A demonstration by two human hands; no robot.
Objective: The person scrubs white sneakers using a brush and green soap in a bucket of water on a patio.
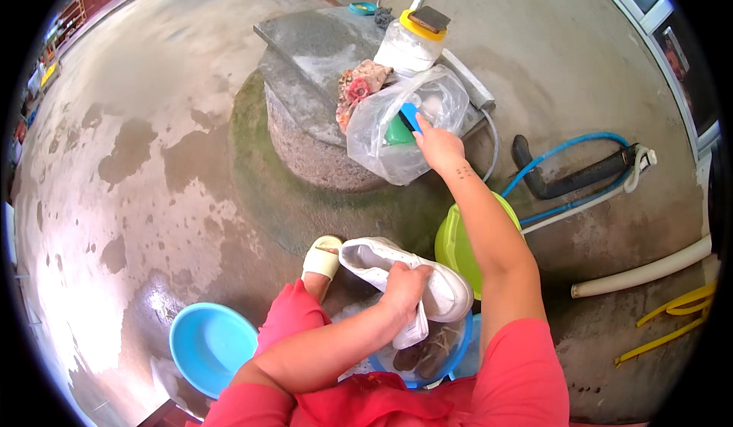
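My left hand point(405, 290) grips a white shoe point(446, 289) by its side, with the toe pointing right and the opening turned up. A white flap, perhaps the tongue point(413, 331), hangs below my fingers. Under the shoe is a blue-rimmed basin point(468, 341) of sudsy water with dark items in it. Farther out, my right hand point(440, 143) holds a blue brush point(410, 116) at the mouth of a clear plastic bag point(372, 146). Inside the bag, a green object point(398, 131) shows beside the dark bristles; its kind is unclear.
The bag rests on a stone slab point(312, 54) with a floral cloth point(361, 90) and a yellow-lidded jar point(404, 49) carrying a phone point(429, 19). A lime basin point(449, 243) stands near my right arm, a blue basin point(215, 341) at left. Hoses point(572, 140) and a white pipe point(641, 269) lie right.
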